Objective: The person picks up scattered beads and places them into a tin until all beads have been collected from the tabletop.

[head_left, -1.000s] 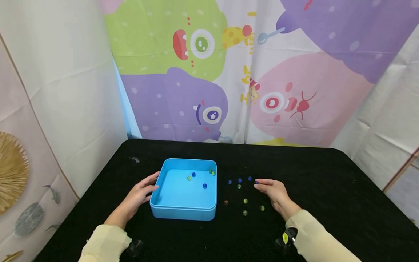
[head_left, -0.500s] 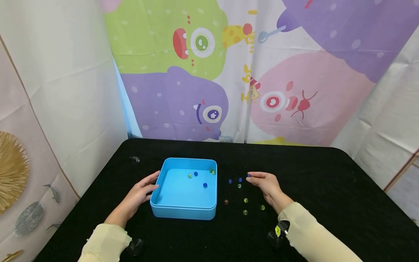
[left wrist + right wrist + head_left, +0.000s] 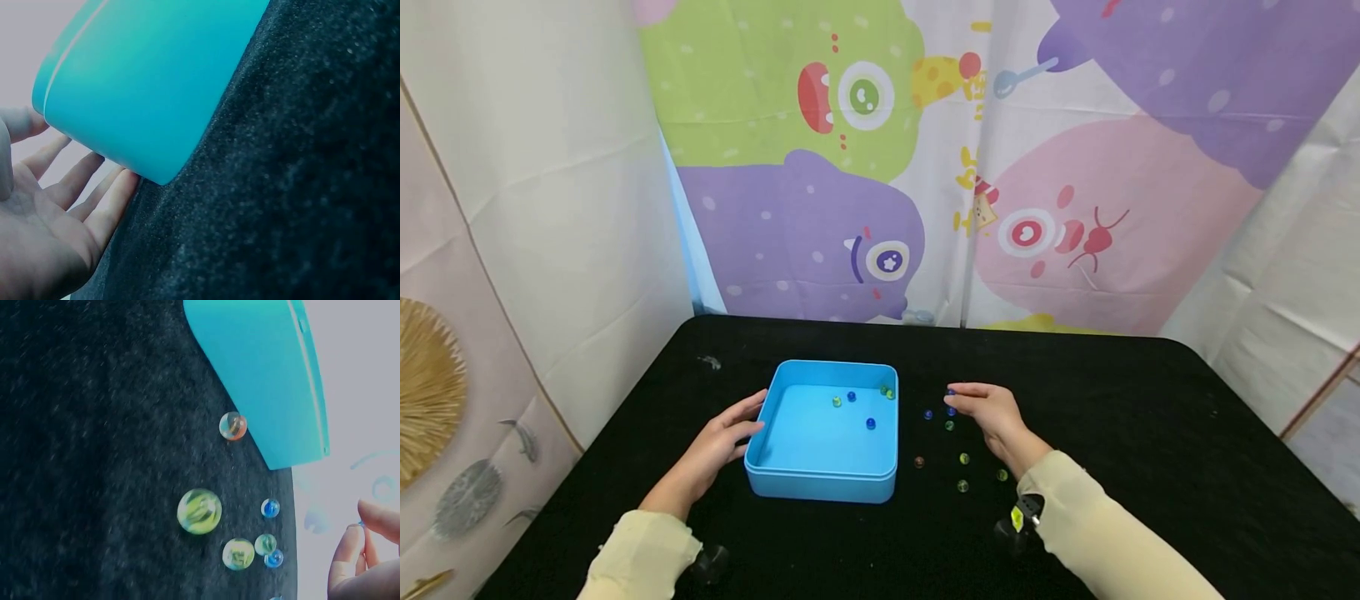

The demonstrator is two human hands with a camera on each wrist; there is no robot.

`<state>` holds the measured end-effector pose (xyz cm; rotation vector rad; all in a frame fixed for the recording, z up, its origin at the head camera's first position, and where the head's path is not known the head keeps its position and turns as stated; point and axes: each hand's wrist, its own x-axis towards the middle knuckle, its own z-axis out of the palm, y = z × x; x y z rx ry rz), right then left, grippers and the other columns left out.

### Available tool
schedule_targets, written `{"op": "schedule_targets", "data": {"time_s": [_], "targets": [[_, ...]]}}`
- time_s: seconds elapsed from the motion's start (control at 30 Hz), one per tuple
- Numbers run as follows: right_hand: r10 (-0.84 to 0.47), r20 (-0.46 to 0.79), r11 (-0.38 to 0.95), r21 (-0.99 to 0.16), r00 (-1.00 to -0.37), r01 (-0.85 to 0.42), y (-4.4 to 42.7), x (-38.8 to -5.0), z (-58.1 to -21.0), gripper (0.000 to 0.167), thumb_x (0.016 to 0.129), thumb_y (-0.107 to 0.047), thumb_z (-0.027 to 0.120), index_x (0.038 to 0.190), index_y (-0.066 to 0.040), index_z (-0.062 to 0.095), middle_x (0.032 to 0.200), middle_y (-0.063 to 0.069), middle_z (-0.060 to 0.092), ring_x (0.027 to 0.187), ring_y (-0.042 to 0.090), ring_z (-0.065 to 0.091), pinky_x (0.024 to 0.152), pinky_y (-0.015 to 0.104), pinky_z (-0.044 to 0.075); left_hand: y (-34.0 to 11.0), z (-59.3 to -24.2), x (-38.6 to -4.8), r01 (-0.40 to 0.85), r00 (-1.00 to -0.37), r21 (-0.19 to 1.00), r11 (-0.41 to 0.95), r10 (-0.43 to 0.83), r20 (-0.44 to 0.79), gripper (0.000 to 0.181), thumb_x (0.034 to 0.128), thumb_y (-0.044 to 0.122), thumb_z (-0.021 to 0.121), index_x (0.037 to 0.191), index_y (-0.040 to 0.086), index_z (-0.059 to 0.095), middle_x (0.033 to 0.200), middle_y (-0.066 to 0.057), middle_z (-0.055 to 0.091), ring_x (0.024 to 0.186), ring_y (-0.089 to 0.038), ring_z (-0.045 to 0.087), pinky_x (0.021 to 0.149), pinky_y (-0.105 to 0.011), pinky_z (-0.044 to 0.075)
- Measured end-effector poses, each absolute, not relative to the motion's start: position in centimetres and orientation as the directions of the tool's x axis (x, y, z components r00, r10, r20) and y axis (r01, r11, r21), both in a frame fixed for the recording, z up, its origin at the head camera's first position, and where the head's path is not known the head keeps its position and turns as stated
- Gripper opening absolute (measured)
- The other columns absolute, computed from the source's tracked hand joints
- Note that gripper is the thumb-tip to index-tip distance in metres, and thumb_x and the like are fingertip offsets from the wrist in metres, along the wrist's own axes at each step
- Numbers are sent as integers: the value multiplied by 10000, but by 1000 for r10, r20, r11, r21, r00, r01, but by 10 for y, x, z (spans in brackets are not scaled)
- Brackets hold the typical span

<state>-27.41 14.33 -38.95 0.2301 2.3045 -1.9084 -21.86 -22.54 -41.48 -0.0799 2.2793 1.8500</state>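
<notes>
Behind a black-covered table [image 3: 1112, 392] hangs a curtain [image 3: 946, 167] printed with cartoon creatures, pale fabric [image 3: 580, 192] on the left

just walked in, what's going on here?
A person is handling marbles beside a blue box on a black table. Their right hand pinches a blue marble, held to the right of the box and not over it. Their left hand touches the box's left side. Five marbles show inside the box, blue and green; more lie loose to its right: blue, green and one reddish-brown marble.
</notes>
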Motion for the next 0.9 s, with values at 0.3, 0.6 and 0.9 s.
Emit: {"op": "schedule_targets", "data": {"time_s": [0.3, 0.6, 0.9], "targets": [[32, -196, 191, -961, -980, 198, 129, -275, -388, 330, 851, -119, 667, 1158, -2, 629, 1184, 129, 600, 993, 253, 557, 957, 441, 416, -224, -415, -219, -171, -977, 961, 219, 85, -193, 561, 971, 225, 432, 1483, 127, 224, 1499, -212, 169, 1323, -429, 245, 1007, -536, 340], [20, -193, 183, -964, -981, 193, 112, -278, -380, 291, 841, -118, 682, 1118, -32, 660, 1178, 121, 608, 1034, 279, 562, 986, 460, 395, -224, -414, -219, -173, -977, 960, 219, 81, -195, 564, 971, 228, 432, 1485, 133, 220, 1505, -209, 157, 1329, -431, 228, 1013, -545, 325], [1, -177, 224, -959, -984, 173, 92, -279, -372, 295, 834, -144, 693, 1114, -54, 669, 1150, 93, 624, 1017, 267, 582, 1000, 528, 345, -224, -414, -219, -177, -977, 960, 216, 81, -198, 561, 972, 219, 426, 1485, 132, 218, 1504, -212, 158, 1327, -432, 232, 1012, -540, 330]]}}
